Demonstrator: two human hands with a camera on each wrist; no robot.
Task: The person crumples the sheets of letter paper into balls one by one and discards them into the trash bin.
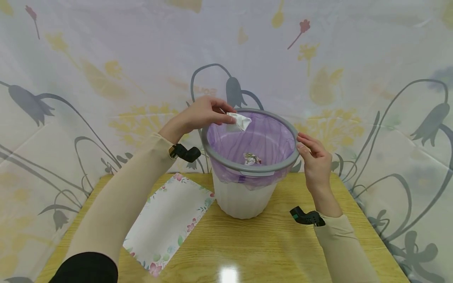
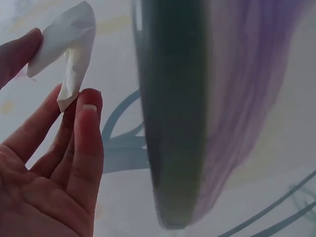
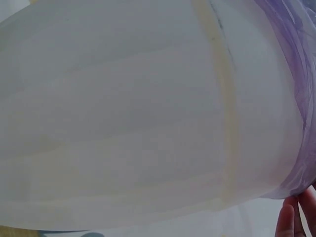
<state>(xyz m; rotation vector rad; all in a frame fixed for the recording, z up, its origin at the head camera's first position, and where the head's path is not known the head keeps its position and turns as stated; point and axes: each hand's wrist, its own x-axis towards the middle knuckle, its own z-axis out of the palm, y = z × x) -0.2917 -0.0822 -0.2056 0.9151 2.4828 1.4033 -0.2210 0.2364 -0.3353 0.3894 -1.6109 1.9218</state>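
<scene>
A white trash can (image 1: 244,200) stands upright on the table, lined with a purple bag (image 1: 226,141) under its grey rim (image 1: 226,161). Between thumb and fingertips, my left hand (image 1: 203,114) pinches a crumpled white paper (image 1: 240,121) above the left part of the opening; the left wrist view shows this folded paper (image 2: 79,54) too. At the can's right side, my right hand (image 1: 316,163) holds the rim with thumb and fingertips. Down in the bag lies a crumpled wrapper (image 1: 252,158), white with coloured print. In the right wrist view, fingertips (image 3: 286,219) meet the bag's edge.
A white sheet with a floral border (image 1: 170,224) lies on the wooden table (image 1: 240,251), left of the can and partly behind my left forearm. A flower-patterned cloth (image 1: 148,51) hangs behind the table and along its sides.
</scene>
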